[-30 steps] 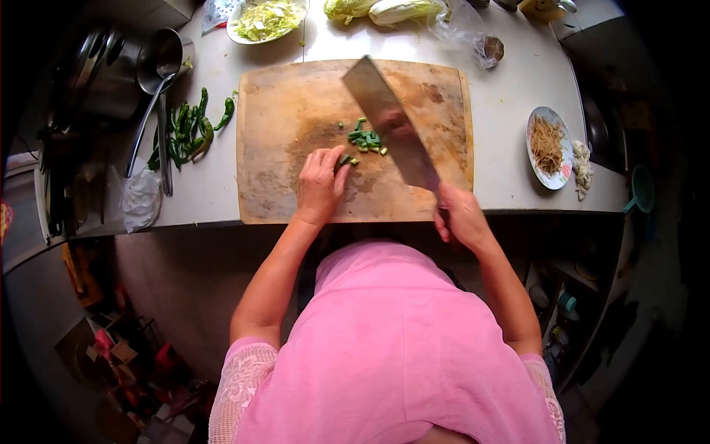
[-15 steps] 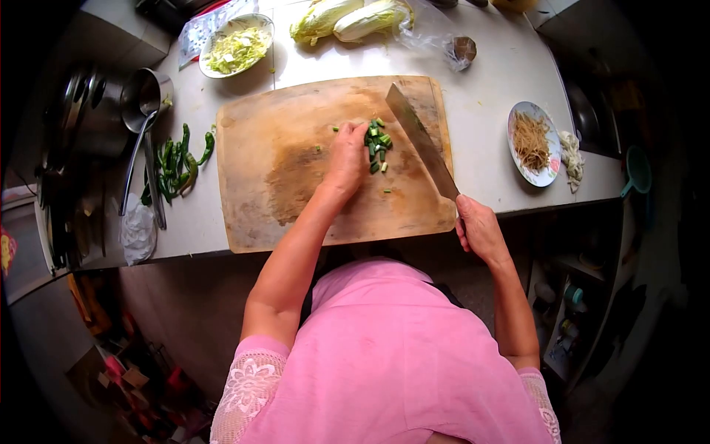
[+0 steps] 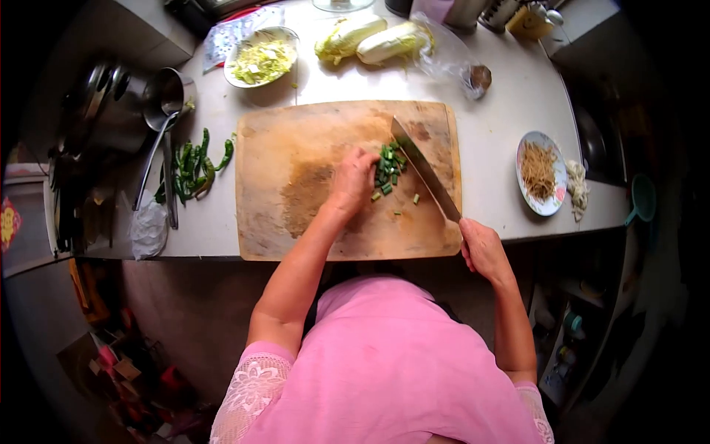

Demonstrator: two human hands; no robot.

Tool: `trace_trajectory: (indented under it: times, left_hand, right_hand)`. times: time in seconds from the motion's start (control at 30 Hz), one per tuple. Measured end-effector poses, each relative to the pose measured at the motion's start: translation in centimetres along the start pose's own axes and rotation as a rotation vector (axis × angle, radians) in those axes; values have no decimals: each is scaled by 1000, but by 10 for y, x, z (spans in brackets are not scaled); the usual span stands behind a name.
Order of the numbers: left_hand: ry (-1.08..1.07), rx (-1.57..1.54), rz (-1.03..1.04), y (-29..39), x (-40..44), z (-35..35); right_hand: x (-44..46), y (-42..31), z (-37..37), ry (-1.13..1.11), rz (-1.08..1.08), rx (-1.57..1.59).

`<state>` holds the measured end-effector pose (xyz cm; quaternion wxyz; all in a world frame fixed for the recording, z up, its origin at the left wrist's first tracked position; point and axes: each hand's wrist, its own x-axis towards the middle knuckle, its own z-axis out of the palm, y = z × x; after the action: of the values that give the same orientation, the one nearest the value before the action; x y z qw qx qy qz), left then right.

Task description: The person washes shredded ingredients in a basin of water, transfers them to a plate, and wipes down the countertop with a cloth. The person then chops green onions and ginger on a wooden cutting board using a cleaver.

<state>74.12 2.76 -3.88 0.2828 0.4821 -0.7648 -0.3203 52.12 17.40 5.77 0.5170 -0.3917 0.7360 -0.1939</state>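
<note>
My right hand (image 3: 486, 250) is wrapped around the handle of a large kitchen knife (image 3: 425, 169). The blade slants across the right side of a wooden cutting board (image 3: 274, 222). Left of the blade is a small heap of chopped green onion (image 3: 389, 164), with a few loose pieces nearer the board's front. My left hand (image 3: 355, 180) rests at the heap's left edge, fingers curled in and pressed together. Whatever may be between those fingertips is hidden.
Behind the board are a bowl of shredded cabbage (image 3: 260, 61), two napa cabbages (image 3: 392, 41) and a plastic bag (image 3: 451, 63). Green peppers (image 3: 194, 166) and a ladle (image 3: 154, 159) lie at left. A plate of brownish strands (image 3: 540, 174) stands at right.
The camera view has shifted, so the counter appears lower. My left hand has drawn slightly back from the heap. Loose green bits on the board's left are gone from there. The knife is nearer the heap.
</note>
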Motion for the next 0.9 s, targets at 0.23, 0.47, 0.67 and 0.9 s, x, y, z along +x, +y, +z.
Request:
trace_trajectory:
  times: [0.23,0.47,0.67,0.9]
  left_hand:
    - [257,258,21,-28,-17,-12]
    - [280,-116,68,-12,-31,-25]
    - [447,110,16,-55,-6,-65]
    - [567,106,-10,-104,47,-64]
  right_hand:
    - [32,14,6,470,-357,-453]
    - [75,24,17,646,-422,-669]
    - [81,15,10,686,-477,-792]
    - [118,-87,-12,618,-802,-762]
